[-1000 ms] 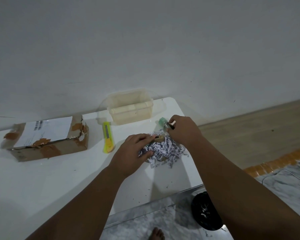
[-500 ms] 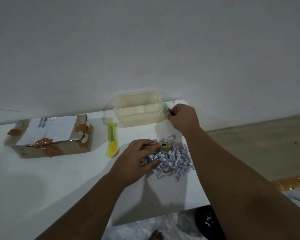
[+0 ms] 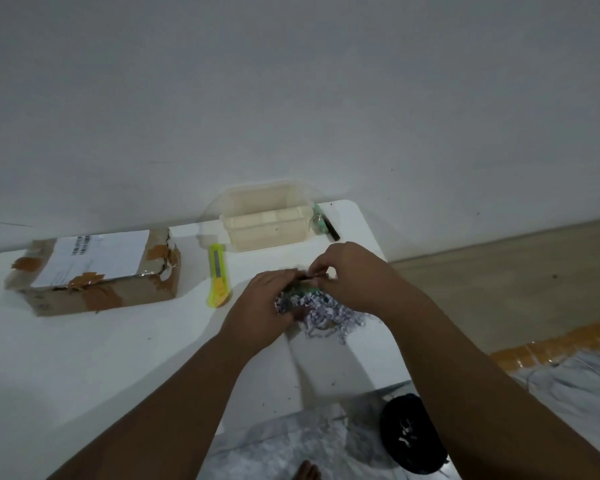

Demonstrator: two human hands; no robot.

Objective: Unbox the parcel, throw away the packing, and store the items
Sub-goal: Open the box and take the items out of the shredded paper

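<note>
Hands: left hand (image 3: 260, 299) and right hand (image 3: 354, 275) both pinching shredded paper packing (image 3: 323, 311) directly beneath.

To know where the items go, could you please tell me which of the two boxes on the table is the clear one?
The clear plastic container by the wall, right of the yellow cutter; the other is a taped, torn cardboard parcel box.

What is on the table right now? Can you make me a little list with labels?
table: white tabletop
parcel: torn brown cardboard box with white label, left
cutter: yellow plastic utility knife
bin: clear plastic storage container, by wall
beside bin: small green wrapped item
packing: pile of shredded white paper
left hand: on the shreds
right hand: fingers pinching something small
</note>
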